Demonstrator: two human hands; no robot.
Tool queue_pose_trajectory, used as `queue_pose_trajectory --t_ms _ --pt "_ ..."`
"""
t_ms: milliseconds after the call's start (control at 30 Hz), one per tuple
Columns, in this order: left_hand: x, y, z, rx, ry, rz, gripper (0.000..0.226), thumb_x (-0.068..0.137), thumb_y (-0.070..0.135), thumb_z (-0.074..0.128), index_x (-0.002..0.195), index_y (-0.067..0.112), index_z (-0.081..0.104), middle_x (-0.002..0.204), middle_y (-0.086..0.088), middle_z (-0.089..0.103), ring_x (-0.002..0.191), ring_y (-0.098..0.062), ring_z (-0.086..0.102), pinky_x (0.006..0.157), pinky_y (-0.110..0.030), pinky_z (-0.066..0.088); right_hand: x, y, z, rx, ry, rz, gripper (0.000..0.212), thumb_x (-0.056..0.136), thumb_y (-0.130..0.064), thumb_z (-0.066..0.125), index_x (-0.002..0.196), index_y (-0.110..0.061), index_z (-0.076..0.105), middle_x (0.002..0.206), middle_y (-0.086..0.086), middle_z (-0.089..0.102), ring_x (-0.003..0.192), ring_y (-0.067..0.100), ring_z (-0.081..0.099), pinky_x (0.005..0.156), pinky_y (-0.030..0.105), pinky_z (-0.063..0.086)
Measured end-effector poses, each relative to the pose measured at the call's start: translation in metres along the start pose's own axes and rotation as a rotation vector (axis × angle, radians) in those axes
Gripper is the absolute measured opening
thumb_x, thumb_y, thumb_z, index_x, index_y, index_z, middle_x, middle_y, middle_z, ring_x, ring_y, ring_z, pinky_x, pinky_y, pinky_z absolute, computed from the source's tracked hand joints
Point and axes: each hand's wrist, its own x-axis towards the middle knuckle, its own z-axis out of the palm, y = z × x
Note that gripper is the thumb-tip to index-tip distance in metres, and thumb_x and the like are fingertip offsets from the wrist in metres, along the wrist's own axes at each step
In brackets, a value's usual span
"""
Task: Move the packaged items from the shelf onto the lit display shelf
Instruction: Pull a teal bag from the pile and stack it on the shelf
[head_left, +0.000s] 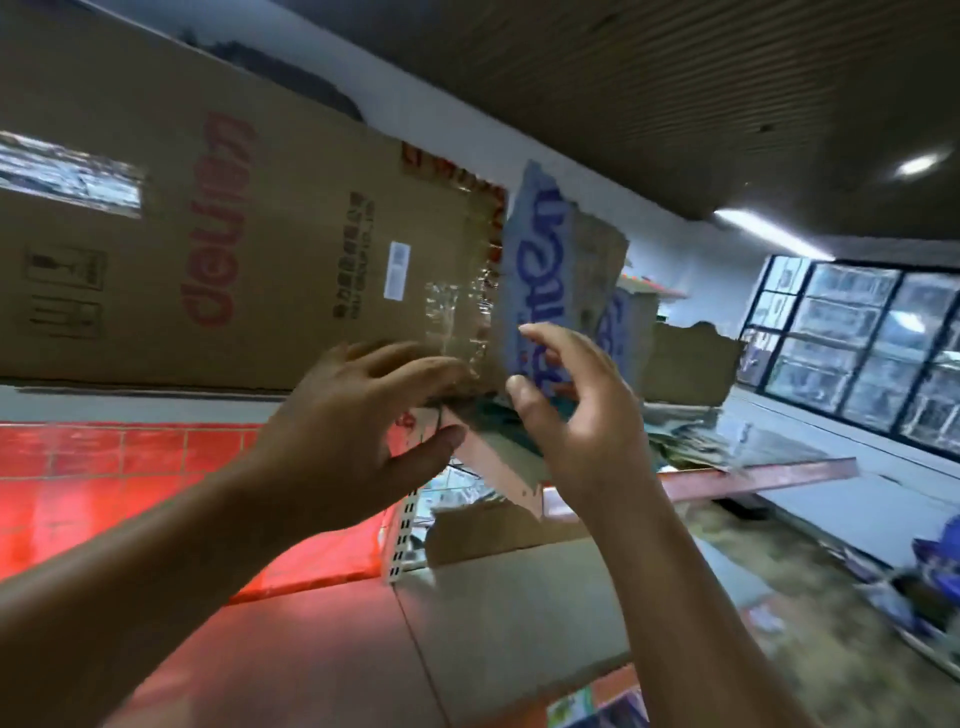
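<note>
Left hand (363, 415) spread, empty, under carton (208, 234) corner; right hand (576, 410) loosely curled, empty, before torn box (540, 249) beside carton; contents hidden.

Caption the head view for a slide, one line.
Left hand and right hand reach up, empty, toward a taped brown carton and a torn blue-printed carton.

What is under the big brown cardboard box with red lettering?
A pale grey shelf ledge, then a glowing red tiled panel below. The left hand hides what lies under the brown cardboard box's right corner.
</note>
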Motion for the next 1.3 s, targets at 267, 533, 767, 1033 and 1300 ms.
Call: queue_pose_trajectory --t_ms 267,533,767,1033,1300 --pt "0.115 0.127 0.101 -0.071 0.085 0.295 0.045 0.093 0.041 0.061 0.128 0.014 0.067 0.119 -0.001 0.072 0.109 -0.023 0.067 0.096 -0.04 0.049 -0.04 0.123 -0.181 -0.154 0.076 0.098 0.041 0.086 -0.05 0.055 0.126 -0.041 0.058 0.126 -0.031 0.055 0.122 -0.005 0.052 0.099 0.034 0.049" --pt "0.197 0.219 0.196 0.047 0.0 0.333 0.047 0.095 0.052 0.054 0.133 0.026 0.062 0.121 0.005 0.071 0.114 -0.017 0.06 0.102 -0.027 0.033 -0.066 0.214 -0.313 -0.294 0.023 0.195 0.035 0.092 -0.032 0.065 0.124 -0.044 0.06 0.122 -0.046 0.047 0.118 -0.009 0.049 0.103 0.035 0.045" --pt "0.237 0.225 0.253 0.094 -0.047 0.239 0.044 0.095 0.059 0.05 0.131 0.036 0.059 0.122 0.014 0.068 0.114 -0.009 0.057 0.102 -0.026 0.033 -0.051 0.264 -0.357 -0.349 -0.034 0.159 0.036 0.09 -0.029 0.067 0.122 -0.044 0.06 0.126 -0.044 0.044 0.119 -0.006 0.049 0.1 0.032 0.046" --pt "0.28 0.198 0.293 0.163 -0.03 0.321 0.037 0.097 0.055 0.05 0.123 0.033 0.065 0.109 0.013 0.07 0.101 -0.01 0.06 0.097 -0.033 0.045 -0.005 0.319 -0.336 -0.383 -0.117 0.087 0.035 0.092 -0.034 0.066 0.125 -0.042 0.061 0.128 -0.03 0.052 0.119 -0.004 0.05 0.101 0.033 0.047" --pt "0.332 0.151 0.338 0.131 0.001 0.215 0.032 0.094 0.053 0.049 0.114 0.035 0.066 0.102 0.013 0.071 0.092 -0.009 0.063 0.083 -0.037 0.053 0.069 0.361 -0.292 -0.43 -0.242 -0.081 0.036 0.088 -0.031 0.07 0.123 -0.039 0.063 0.122 -0.033 0.05 0.109 -0.015 0.047 0.091 0.006 0.034"
